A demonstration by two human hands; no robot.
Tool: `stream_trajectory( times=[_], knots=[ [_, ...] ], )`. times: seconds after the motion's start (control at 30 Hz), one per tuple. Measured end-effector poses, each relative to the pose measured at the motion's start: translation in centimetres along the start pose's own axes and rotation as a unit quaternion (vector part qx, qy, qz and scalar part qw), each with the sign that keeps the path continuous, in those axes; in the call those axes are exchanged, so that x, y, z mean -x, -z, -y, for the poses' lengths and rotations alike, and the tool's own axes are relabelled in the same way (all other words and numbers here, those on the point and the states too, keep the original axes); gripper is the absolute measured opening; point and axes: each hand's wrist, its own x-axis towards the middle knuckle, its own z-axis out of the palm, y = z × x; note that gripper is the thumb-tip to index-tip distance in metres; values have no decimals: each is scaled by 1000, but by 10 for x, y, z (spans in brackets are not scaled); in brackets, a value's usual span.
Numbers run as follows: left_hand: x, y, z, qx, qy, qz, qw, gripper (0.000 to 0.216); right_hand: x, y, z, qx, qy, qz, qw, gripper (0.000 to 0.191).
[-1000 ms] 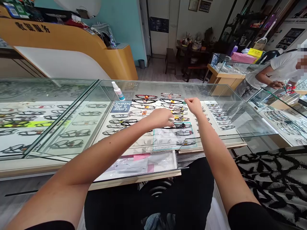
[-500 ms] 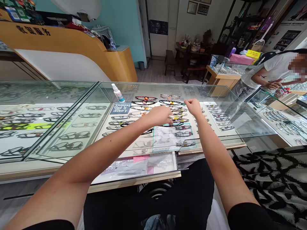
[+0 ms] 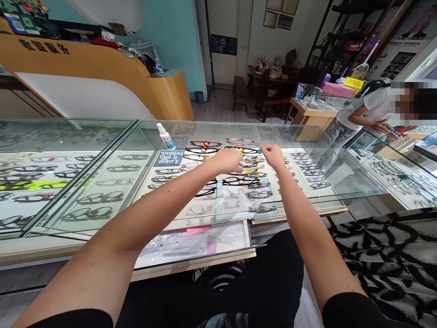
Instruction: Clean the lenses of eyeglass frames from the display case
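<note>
My left hand [image 3: 229, 161] is over the glass counter with its fingers curled together; what they hold, if anything, is hidden. To its right, my right hand [image 3: 272, 156] is closed too, and its grip cannot be made out. Between and just behind the hands is a black eyeglass frame [image 3: 241, 150] with a yellow tag. Another black eyeglass frame [image 3: 241, 181] lies below my left hand. Farther back rest a red-and-black eyeglass frame [image 3: 205, 144] and a thin reddish eyeglass frame [image 3: 240, 142]. My left forearm hides part of the rows.
A white spray bottle [image 3: 166, 136] stands on the counter behind a blue printed card [image 3: 170, 158]. Nearer me, an open drawer [image 3: 194, 260] holds plastic bags. Glass display cases [image 3: 102, 182] with eyeglasses extend left. At right, a person [image 3: 368, 109] handles a small red item.
The view has shifted slightly. My left hand has moved a little away from the black frame below it, which now shows more fully. My right hand stays closed in nearly the same place.
</note>
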Motion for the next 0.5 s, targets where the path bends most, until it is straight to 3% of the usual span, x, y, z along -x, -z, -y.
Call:
stream_trajectory(
  times=[0.13, 0.27, 0.37, 0.5],
  knots=[
    [2, 2, 1, 30, -17, -10, 999, 23, -1, 0, -2, -10, -3, -16, 1000, 55],
    [11, 13, 9, 182, -62, -11, 981, 25, -3, 1, -5, -31, -5, -69, 997, 51],
    [20, 18, 22, 348, -57, -46, 935, 33, -1, 4, -4, -51, 1, -105, 993, 50],
    [31, 11, 53, 529, 2, -172, 831, 52, 10, 6, 8, -86, 27, -135, 987, 53]
  ],
)
